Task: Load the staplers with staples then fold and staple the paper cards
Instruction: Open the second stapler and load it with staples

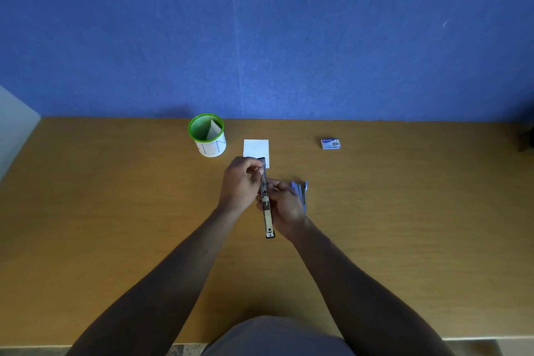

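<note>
Stage: loading is judged to be under way; nothing on the counter (115,211) is seen folded or stapled
Stapler in hand: an opened stapler (266,205) is held above the counter, its metal channel turned upward and running away from the person
Right hand: the right hand (284,205) is wrapped round the stapler's middle, its grip clamped on the body
Left hand: the left hand (241,182) is pinched together at the stapler's far end; whether a staple strip is held there cannot be told
Second stapler: a blue stapler (302,193) lies just beside the right hand; its loaded state is not shown
Staple box: a small blue box (330,143) sits well apart, to the right
Card: one white card (255,150) lies flat and unfolded beyond the hands
Green cup: a mesh cup (206,136) holds a folded-looking paper (213,129); a staple in it cannot be made out
Left to do: the loading is to be finished, then the card folded and stapled
</note>
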Available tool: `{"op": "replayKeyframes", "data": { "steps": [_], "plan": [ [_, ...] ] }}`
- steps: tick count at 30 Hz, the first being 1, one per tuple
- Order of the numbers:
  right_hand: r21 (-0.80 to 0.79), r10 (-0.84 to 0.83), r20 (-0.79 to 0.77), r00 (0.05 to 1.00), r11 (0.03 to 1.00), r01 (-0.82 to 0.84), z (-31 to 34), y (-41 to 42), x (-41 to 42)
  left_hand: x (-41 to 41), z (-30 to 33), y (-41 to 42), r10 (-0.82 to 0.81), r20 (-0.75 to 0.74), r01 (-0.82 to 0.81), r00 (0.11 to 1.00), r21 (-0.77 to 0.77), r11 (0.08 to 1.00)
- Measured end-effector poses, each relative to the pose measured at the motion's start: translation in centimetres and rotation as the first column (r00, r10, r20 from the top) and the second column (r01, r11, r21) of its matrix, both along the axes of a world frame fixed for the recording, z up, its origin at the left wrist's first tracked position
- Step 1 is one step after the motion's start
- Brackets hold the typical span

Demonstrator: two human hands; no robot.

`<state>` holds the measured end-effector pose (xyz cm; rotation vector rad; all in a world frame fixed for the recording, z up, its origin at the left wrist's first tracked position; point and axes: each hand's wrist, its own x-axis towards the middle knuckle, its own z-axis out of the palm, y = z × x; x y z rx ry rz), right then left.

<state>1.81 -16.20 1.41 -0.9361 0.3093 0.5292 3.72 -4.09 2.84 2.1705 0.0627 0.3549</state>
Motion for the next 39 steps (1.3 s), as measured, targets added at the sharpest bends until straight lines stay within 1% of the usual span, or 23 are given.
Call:
{"op": "replayKeyframes", "data": {
  "steps": [2,7,14,20,24,26,29,32,35,39],
  "plan": [
    [0.016,-0.008,-0.010,1.000,1.000,0.008,-0.1,0.0,0.2,0.0,0.1,-0.1,-0.019,-0.002,0.019,1.000,0.020,1.000],
    [-0.005,0.019,0.035,0.999,1.000,-0.019,-0.1,0.0,0.7,-0.1,0.4,-0.3,-0.046,0.026,0.044,0.999,0.048,0.998],
    [-0.001,0.028,0.042,0.999,1.000,-0.028,-0.8,0.1,0.6,-0.9,0.6,-0.2,-0.086,0.071,0.082,0.994,0.052,0.995],
    [0.031,-0.005,0.002,1.000,0.999,0.005,-1.4,-0.1,0.9,-1.4,0.4,-0.2,-0.160,0.056,0.158,0.986,0.038,0.987],
    [0.083,-0.076,-0.031,0.997,0.993,0.079,-1.4,-0.2,1.2,-2.0,0.3,-0.4,-0.208,0.026,0.208,0.978,-0.001,0.978],
    [0.050,-0.083,-0.035,0.996,0.995,0.085,-1.6,-0.3,1.5,-2.5,0.1,-0.5,-0.243,0.012,0.243,0.970,-0.012,0.970],
    [-0.002,-0.052,-0.004,0.999,0.999,0.052,-1.4,-0.4,1.5,-2.9,-0.1,-0.6,-0.275,0.045,0.275,0.960,0.006,0.962],
    [0.022,-0.018,0.042,0.999,1.000,0.017,-0.8,-0.4,1.3,-3.0,-0.4,-0.3,-0.268,0.049,0.269,0.962,-0.014,0.963],
    [0.049,-0.015,0.022,1.000,0.999,0.014,-0.9,-0.1,1.2,-3.1,-0.3,0.1,-0.242,0.032,0.244,0.970,-0.064,0.968],
    [0.060,0.039,0.023,0.999,0.997,-0.040,-1.1,0.1,1.2,-2.4,0.0,0.3,-0.126,-0.005,0.124,0.992,-0.163,0.979]
  ]
}}
